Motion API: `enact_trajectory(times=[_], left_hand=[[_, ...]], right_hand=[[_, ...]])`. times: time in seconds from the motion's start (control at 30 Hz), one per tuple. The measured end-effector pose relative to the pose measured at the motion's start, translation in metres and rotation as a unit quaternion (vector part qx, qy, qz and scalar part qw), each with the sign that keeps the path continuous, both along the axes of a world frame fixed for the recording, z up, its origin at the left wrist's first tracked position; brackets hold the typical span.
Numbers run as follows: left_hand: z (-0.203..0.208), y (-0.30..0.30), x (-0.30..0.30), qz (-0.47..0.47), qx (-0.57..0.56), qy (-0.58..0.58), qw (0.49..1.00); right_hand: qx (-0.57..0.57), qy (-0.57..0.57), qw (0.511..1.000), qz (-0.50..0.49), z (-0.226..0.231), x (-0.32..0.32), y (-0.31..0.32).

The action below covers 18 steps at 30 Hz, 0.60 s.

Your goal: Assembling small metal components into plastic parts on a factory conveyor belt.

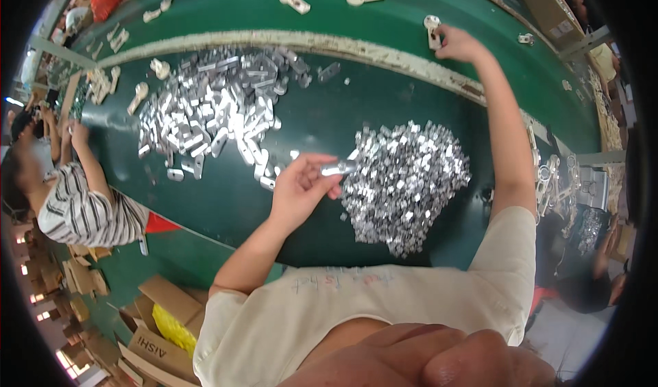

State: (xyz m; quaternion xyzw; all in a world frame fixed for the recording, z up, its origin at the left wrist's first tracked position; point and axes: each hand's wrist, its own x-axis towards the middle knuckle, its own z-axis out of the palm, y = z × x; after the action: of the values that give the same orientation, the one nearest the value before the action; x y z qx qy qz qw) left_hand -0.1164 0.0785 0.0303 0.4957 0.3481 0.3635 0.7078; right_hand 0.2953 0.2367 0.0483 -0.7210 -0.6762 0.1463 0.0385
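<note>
My left hand (300, 185) pinches an oblong shiny metal piece (338, 168) between thumb and fingers, just at the left edge of a heap of tiny silvery metal parts (408, 188). My right arm stretches far forward over a raised rail. Out on the green belt (384, 18), my right hand (460, 44) has its fingers closed on the near end of a cream-white plastic part with a round ringed head (432, 24). A large pile of oblong metal plates (212, 106) lies to the left of my left hand.
A worn pale rail (329, 42) separates the dark green table (384, 99) from the belt. Other white parts (295, 1) lie on the belt. At the left, a person in a striped shirt (86, 209) works at the table. Cardboard boxes (161, 346) stand on the floor at lower left.
</note>
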Motion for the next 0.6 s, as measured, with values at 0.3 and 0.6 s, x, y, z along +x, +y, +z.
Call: enact_trajectory(times=[0.3,0.6], left_hand=[[0.001,-0.001,-0.008,-0.016,-0.002,-0.016,1.0],[0.013,-0.011,-0.009,-0.003,0.011,-0.009,1.0]], right_hand=[[0.075,-0.099,0.991,0.057,-0.027,0.009,0.009],[0.172,-0.018,0.977,-0.121,-0.031,0.018,-0.024]])
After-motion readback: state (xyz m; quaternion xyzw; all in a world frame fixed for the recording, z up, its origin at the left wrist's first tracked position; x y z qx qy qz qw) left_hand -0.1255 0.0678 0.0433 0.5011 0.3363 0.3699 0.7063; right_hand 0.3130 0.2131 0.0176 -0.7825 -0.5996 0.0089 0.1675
